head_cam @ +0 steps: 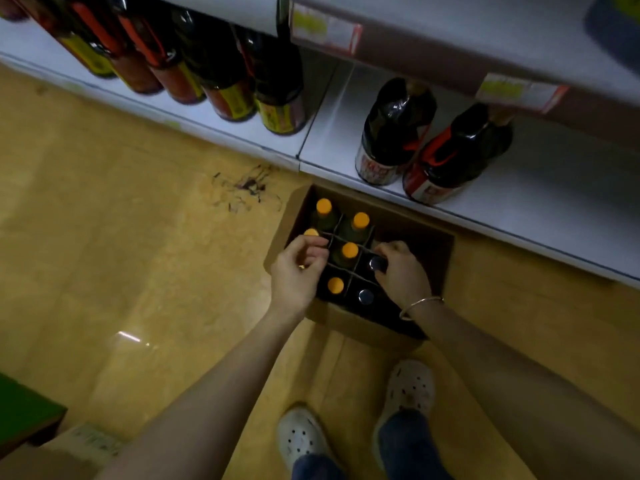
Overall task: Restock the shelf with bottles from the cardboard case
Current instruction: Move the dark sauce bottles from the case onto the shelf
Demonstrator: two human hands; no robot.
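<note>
Currently both hands are down in the cardboard case (440,251), which sits open on the yellow floor (104,220) just beside the front edge of the bottom shelf (519,216).

Left hand (298,268): at the case's 9 o'clock side, fingers curled in over a yellow cap (310,232) there. Whether they actually grip that bottle, I cannot tell; the cap shows just past the fingertips.

Right hand (401,268): at the 3 o'clock side, fingers and thumb curled round the neck of a dark-capped bottle (376,263). A thin bangle (420,306) sits on this wrist.

Case contents: card dividers; yellow-capped bottles at 12 o'clock (324,206), 1 o'clock (361,220), centre (349,250) and 7 o'clock (335,285); a second dark cap (366,296) at 5 o'clock.

Shelf: two large dark bottles with red handles (450,154) stand near the front edge, touching or nearly so. A row of dark bottles with red and yellow labels (221,81) fills the shelf section at 11 o'clock. Price tags (325,27) hang on the shelf rail above.

Floor: dark scuff marks (247,185) at 10 o'clock of the case. White perforated clogs (410,389) at 6 o'clock.
</note>
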